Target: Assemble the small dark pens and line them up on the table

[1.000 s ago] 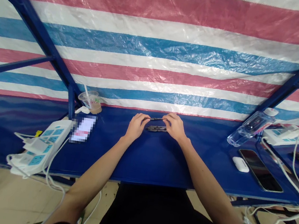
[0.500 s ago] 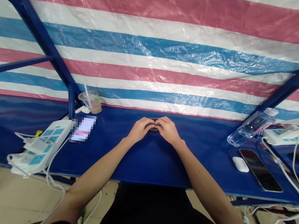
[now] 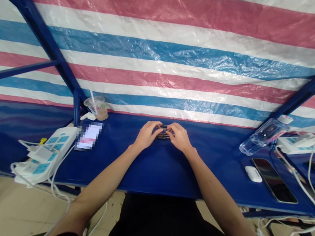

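Observation:
A small dark object [image 3: 163, 136] with lighter streaks lies at the back middle of the blue table; it looks like several flat black pieces close together, too small to name. My left hand [image 3: 146, 134] closes on its left side, thumb in front and fingers behind. From the right, my right hand [image 3: 181, 138] grips it the same way, with the fingers curled. Between the thumbs part of the dark object shows, while my fingers cover its ends.
On the left of the blue table [image 3: 163, 174] are a drink cup [image 3: 102, 113], a blurred phone [image 3: 89, 135] and a power strip [image 3: 48, 157]. To the right stand a water bottle [image 3: 264, 136], a white earphone case [image 3: 253, 174] and a black phone [image 3: 275, 182]. A striped sheet [image 3: 173, 53] hangs behind.
My hands have moved slightly apart, so more of the dark object shows between them. The view has shifted very slightly.

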### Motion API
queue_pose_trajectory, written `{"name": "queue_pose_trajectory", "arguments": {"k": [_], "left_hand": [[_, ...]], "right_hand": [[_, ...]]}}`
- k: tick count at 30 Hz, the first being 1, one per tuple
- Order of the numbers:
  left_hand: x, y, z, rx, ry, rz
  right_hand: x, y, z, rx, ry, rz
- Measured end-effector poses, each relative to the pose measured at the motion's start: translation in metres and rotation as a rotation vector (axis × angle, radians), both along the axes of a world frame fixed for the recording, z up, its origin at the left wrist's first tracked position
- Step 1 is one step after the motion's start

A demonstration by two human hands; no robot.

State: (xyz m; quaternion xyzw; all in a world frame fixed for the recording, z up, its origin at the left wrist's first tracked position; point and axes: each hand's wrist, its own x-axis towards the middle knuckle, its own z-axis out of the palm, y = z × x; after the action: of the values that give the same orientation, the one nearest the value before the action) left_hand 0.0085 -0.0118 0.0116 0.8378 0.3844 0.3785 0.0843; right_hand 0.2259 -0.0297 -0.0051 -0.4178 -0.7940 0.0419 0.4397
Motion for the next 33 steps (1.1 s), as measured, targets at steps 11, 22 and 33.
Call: {"name": "queue_pose_trajectory", "arguments": {"k": [11,22,33], "left_hand": [[0.001,-0.001,0.012,0.126,0.202,0.014],[0.006,0.000,0.004,0.113,0.197,-0.085],[0.004,0.004,0.000,0.096,0.107,-0.129]], "right_hand": [[0.001,0.002,-0.002,0.019,-0.096,-0.025],[0.001,0.002,-0.002,0.041,-0.073,0.002],[0.001,0.003,-0.004,0.028,-0.072,0.019]]}}
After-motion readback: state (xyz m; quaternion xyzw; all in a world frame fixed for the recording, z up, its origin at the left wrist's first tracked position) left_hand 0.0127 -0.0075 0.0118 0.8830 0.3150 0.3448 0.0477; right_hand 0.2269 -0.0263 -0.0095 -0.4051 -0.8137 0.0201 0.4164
